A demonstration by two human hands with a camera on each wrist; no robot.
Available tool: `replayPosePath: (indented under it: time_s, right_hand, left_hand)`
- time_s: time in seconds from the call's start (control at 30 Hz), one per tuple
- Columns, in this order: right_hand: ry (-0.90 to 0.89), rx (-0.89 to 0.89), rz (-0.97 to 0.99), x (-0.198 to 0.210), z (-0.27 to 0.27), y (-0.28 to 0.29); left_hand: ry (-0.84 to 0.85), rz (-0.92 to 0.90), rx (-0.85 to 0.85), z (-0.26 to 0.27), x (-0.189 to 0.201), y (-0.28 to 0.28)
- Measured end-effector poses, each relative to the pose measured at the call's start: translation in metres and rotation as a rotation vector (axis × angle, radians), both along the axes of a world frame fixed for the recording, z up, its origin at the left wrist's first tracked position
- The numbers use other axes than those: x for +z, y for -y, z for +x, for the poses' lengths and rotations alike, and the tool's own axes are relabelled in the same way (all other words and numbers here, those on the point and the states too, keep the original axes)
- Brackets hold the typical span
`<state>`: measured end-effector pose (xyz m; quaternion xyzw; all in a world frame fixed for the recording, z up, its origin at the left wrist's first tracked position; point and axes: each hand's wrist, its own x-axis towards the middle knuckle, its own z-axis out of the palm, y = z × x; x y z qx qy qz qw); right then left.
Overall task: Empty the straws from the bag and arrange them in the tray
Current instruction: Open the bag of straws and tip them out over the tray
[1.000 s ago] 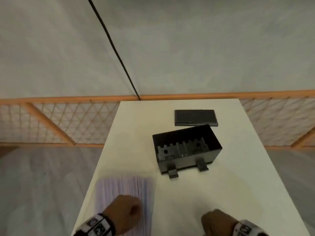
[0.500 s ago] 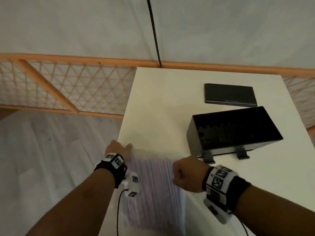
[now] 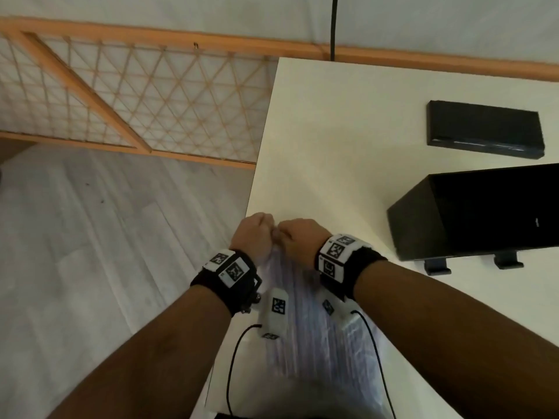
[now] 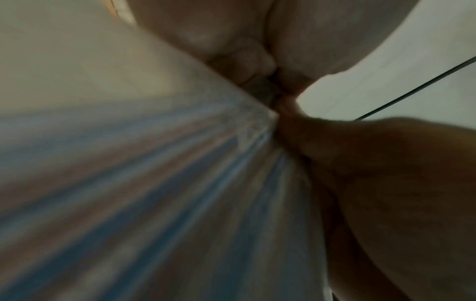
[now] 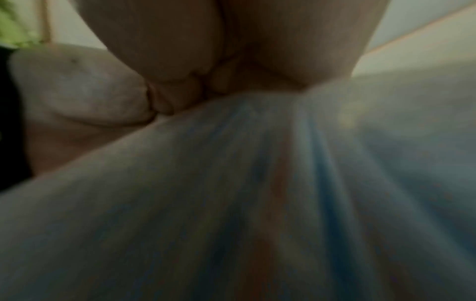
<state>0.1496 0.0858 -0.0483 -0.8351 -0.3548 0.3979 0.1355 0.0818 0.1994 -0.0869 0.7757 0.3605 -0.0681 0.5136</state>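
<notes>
A clear plastic bag of striped straws [image 3: 305,334] lies near the table's left front edge, under my forearms. My left hand [image 3: 255,234] and my right hand [image 3: 298,237] meet knuckle to knuckle at the bag's far end, and both pinch its bunched top. In the left wrist view the bag [image 4: 159,183] fans out blue and white below my left hand [image 4: 257,67]. The right wrist view shows my right hand [image 5: 211,85] gripping the gathered bag [image 5: 257,183]. The black open tray [image 3: 472,213] stands to the right, its inside dark.
A flat black lid [image 3: 484,130] lies behind the tray on the white table [image 3: 332,131]. The table's left edge drops to a grey wood floor [image 3: 90,237]. A wooden lattice fence [image 3: 136,95] runs along the back, and thin cables trail from my wrist cameras.
Both hands have come together at the far end of the bag and bunched its top; half a second ago they held it at separate spots. The view has shifted down and left.
</notes>
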Motion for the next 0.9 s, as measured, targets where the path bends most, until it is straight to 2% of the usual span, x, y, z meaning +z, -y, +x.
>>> replayPosePath:
  time_s: [0.1,0.17,0.23,0.3,0.37,0.43,0.47,0.6,0.67,0.9]
  right_hand:
    - [-0.044,-0.069,0.059,-0.006,0.012,0.017]
    - [-0.057,-0.109,0.02,-0.007,0.023,0.035]
    - [-0.065,-0.133,-0.024,-0.003,0.027,0.048]
    - [-0.047,-0.143,-0.004,0.005,0.025,0.052]
    - [0.014,-0.154,0.057,0.018,0.023,0.049]
    - [0.073,-0.178,0.111,0.035,0.023,0.045]
    - [0.097,-0.182,0.13,0.043,0.025,0.043]
    - [0.188,-0.203,0.213,0.08,0.028,0.052]
    - [0.214,-0.213,0.225,0.096,0.029,0.064]
    - [0.35,-0.196,-0.013,0.129,0.048,0.14]
  left_hand:
    - [-0.015,0.063,0.117,-0.002,0.0,-0.006]
    - [-0.063,0.109,0.18,-0.003,0.0,-0.011]
    - [-0.071,0.155,0.133,-0.003,0.005,-0.011]
    - [-0.006,0.199,-0.038,-0.004,0.021,-0.001]
    - [0.096,0.182,-0.329,-0.002,0.043,0.009]
    - [0.072,0.186,-0.581,0.005,0.06,0.014]
    - [0.054,0.186,-0.642,0.009,0.066,0.013]
    - [0.128,0.188,-0.612,0.02,0.093,0.005]
    - [0.185,0.254,-0.657,0.021,0.102,0.004]
    - [0.356,0.432,-0.486,0.023,0.114,0.009]
